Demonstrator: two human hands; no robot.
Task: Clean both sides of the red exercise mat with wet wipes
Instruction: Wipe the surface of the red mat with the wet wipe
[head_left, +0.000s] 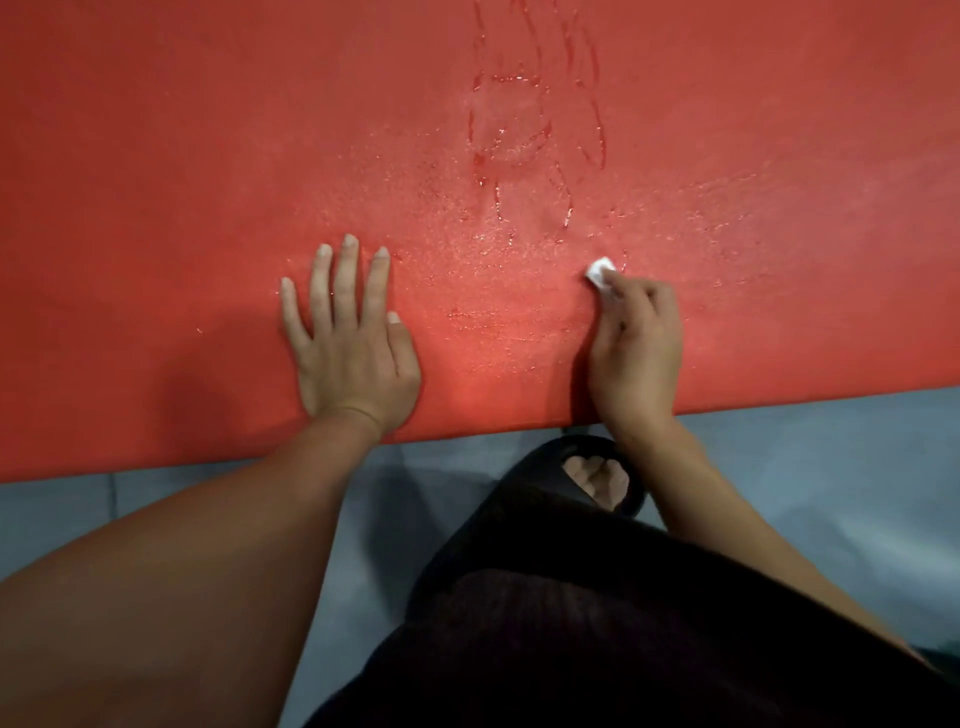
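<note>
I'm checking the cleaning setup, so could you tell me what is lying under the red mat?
The red mat lies on a grey tiled floor, visible only along its near edge. Whatever is beneath the rest is covered by the mat.

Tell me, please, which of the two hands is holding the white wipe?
The right hand pinches the small white wipe; the left hand lies flat on the red exercise mat.

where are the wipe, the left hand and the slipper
wipe (600, 271): head view, on the white wad showing past the right hand's fingertips
left hand (353, 343): head view, on its back
slipper (540, 467): head view, on the black strap
</note>
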